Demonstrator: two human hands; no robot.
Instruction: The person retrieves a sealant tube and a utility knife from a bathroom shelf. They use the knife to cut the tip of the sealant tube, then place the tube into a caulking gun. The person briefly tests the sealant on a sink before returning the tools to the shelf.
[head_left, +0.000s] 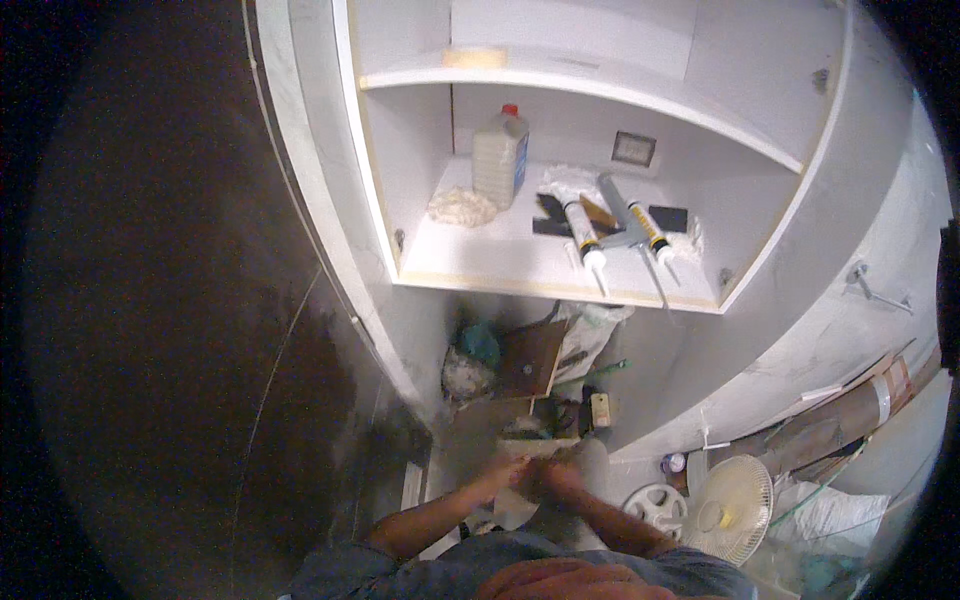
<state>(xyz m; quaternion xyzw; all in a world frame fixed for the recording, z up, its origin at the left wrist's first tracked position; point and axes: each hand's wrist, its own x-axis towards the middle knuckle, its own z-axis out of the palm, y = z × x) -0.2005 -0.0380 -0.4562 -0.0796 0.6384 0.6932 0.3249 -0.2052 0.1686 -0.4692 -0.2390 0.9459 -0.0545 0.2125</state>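
Note:
My left hand (497, 478) and my right hand (560, 480) meet low in the middle of the view, pressed against each other and blurred by motion. A pale rounded object (512, 510) shows just under them; I cannot tell whether either hand grips it. Both forearms rise from the lower edge, above a blue-grey shirt. Right in front of the hands lies a heap of rubble and bags (520, 375) on the floor under a white cabinet (560, 285).
On the cabinet's lower shelf stand a plastic bottle with a red cap (500, 155), a wad of cloth (462, 207), two sealant cartridges (583, 235) and a scraper (615, 215). A white fan (735, 510) and cardboard rolls (840, 420) lie at the right. A dark wall (180, 330) fills the left.

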